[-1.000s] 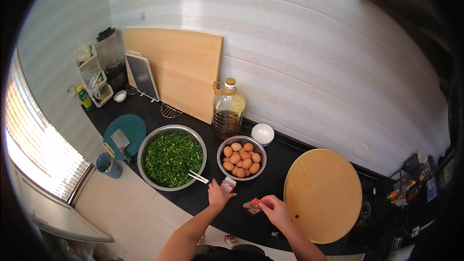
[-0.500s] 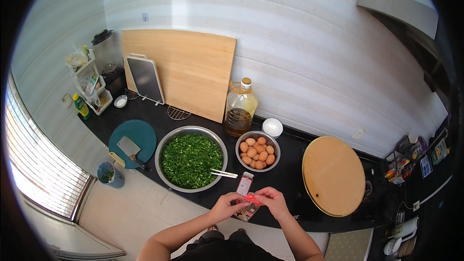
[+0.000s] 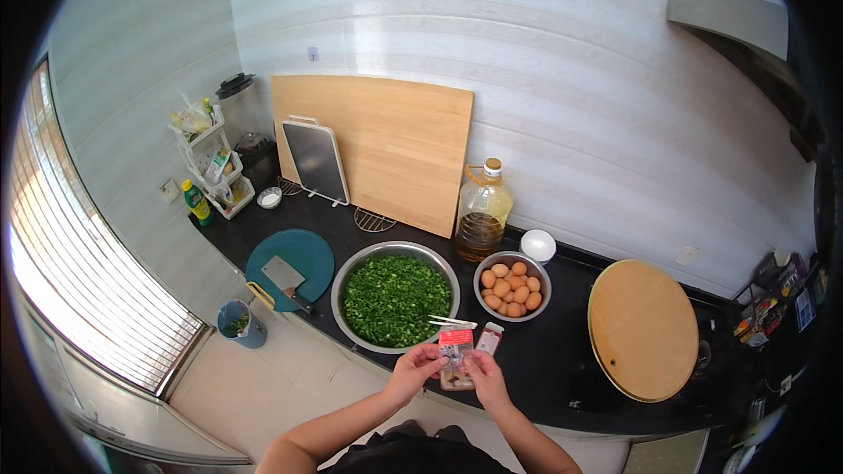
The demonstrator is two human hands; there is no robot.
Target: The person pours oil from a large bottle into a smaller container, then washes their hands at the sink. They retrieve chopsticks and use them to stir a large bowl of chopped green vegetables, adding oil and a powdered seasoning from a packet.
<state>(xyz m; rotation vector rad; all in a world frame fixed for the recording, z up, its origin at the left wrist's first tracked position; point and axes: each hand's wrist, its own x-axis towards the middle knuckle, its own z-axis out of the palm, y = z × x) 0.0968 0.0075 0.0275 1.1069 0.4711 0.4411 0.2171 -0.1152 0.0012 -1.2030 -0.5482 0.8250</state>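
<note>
My left hand [image 3: 414, 372] and my right hand [image 3: 486, 378] are closed on the two sides of a small clear packet [image 3: 456, 344] with a red top strip, held upright over the counter's front edge. What lies inside the packet is too small to make out. Just behind my right hand is a small pinkish carton [image 3: 489, 340] on the counter. Beyond the packet stands a large steel bowl [image 3: 335, 298] full of chopped green leaves [image 3: 393, 303]. White chopsticks [image 3: 451, 322] rest across its right rim. Brown eggs [image 3: 513, 290] fill a smaller metal bowl [image 3: 546, 300].
On the left, a cleaver [image 3: 284, 275] lies on a round green board [image 3: 318, 254]. An oil jug [image 3: 481, 211] and a white bowl [image 3: 537, 246] stand at the wall. A round wooden lid [image 3: 643, 329] covers the right side. Below the counter's left end sits a bin [image 3: 251, 333].
The view has shifted, so the counter appears farther right and lower. The packet, earlier mostly hidden behind my fingers, is now upright between both hands, showing its clear front.
</note>
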